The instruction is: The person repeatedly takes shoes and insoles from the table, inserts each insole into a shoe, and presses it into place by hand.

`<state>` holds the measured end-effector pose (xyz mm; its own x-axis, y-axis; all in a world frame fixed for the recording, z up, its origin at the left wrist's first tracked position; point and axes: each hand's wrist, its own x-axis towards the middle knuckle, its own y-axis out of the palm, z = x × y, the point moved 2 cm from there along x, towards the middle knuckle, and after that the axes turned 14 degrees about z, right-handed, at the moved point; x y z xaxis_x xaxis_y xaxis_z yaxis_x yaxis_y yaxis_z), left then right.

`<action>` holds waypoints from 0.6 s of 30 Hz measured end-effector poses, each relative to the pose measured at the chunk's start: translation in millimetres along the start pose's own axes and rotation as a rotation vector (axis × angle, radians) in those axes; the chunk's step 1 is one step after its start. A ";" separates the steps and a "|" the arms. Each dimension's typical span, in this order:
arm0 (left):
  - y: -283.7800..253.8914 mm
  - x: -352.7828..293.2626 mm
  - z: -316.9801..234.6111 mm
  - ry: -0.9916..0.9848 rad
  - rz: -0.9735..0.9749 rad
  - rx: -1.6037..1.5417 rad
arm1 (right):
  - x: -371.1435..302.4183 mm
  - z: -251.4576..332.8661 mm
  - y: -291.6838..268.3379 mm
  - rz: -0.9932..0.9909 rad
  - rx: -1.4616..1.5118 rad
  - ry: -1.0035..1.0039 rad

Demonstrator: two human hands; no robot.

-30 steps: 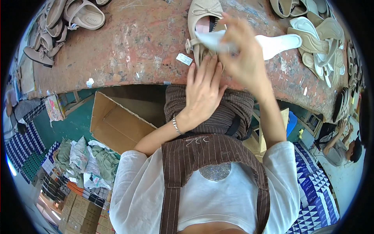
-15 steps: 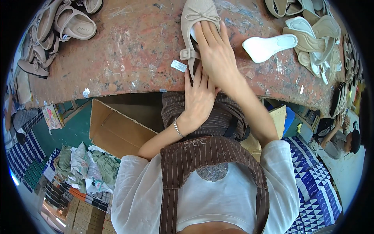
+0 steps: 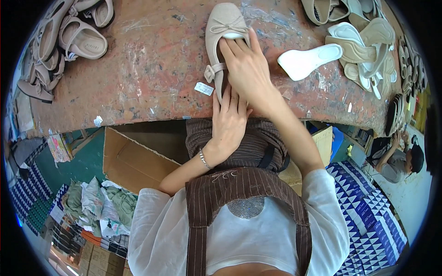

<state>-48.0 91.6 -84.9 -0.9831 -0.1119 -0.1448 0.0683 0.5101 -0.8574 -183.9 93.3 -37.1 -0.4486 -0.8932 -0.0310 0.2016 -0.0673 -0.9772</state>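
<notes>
A beige flat shoe (image 3: 225, 17) with a small bow and a buckled strap lies on the worn reddish table, toe pointing away from me. My right hand (image 3: 248, 73) reaches into its opening with several fingers, while one outer finger lies along the right side. A strip of white lining shows just ahead of those fingertips. At the heel end, my left hand (image 3: 228, 122) has its fingers stretched over the heel's rim, one outside the left wall. The heel itself is mostly hidden. A small white label (image 3: 204, 89) lies beside the strap's buckle (image 3: 209, 73).
A white insole (image 3: 304, 61) lies right of the shoe, near a pile of beige and white insoles (image 3: 368, 46). More beige shoes (image 3: 85, 39) stand at the far left. Below the table edge are an open cardboard box (image 3: 133, 161) and bagged cloth (image 3: 103, 202). Another person (image 3: 398, 161) works at far right.
The whole view has shifted slightly, moving the scene left and down. My right fingers sit a little farther back in the shoe, and more white lining shows. Both hands stay on the shoe.
</notes>
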 end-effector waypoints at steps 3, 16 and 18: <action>-2.6 0.5 -0.6 0.002 0.019 0.019 | 6.6 -4.5 17.2 -0.030 -0.082 0.029; -35.9 -14.8 49.6 0.114 -0.203 -0.220 | -32.2 -54.1 -31.5 -0.127 0.793 -0.219; -89.8 -17.1 88.6 0.039 -0.351 -0.108 | -85.1 -108.4 -51.3 -0.497 0.936 0.436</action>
<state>-22.3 -27.9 -49.2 -0.9494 -0.2646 0.1692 -0.2903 0.5334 -0.7945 -250.5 220.9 -7.2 -0.8870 -0.4571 0.0662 0.4041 -0.8375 -0.3679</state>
